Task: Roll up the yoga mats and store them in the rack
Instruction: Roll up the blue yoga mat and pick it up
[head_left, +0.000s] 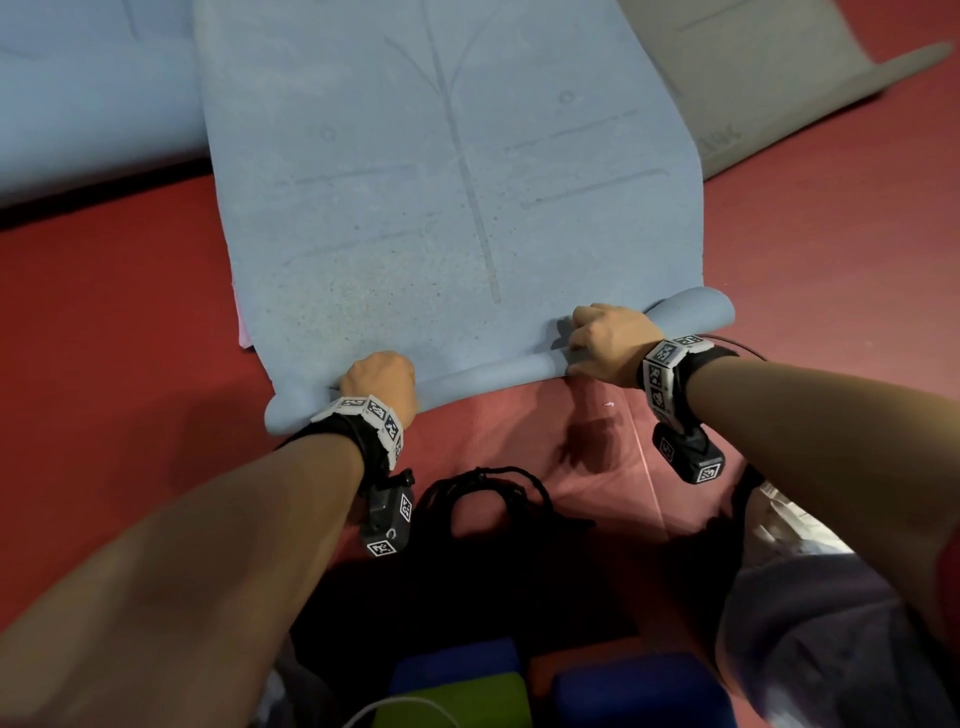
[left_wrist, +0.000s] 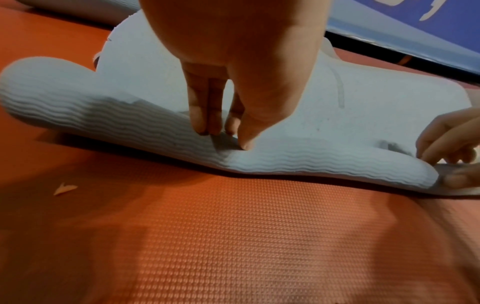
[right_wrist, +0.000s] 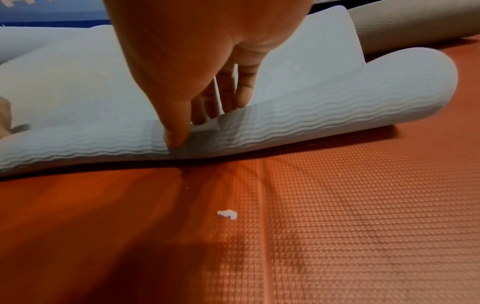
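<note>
The left hand (head_left: 378, 382) and right hand (head_left: 605, 338) both pinch the curled near edge of the blue yoga mat (head_left: 447, 197), which lies on the red floor mat (head_left: 104, 322). No writing reads clearly. Only the wrist views show its wavy-ribbed underside (left_wrist: 130, 121) and a white scrap (right_wrist: 227, 214).

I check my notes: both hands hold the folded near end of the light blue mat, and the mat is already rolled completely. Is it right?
Not completely. Both hands, left hand and right hand, hold the light blue mat, but only its near end is curled; the head view shows the rest lying flat.
</note>
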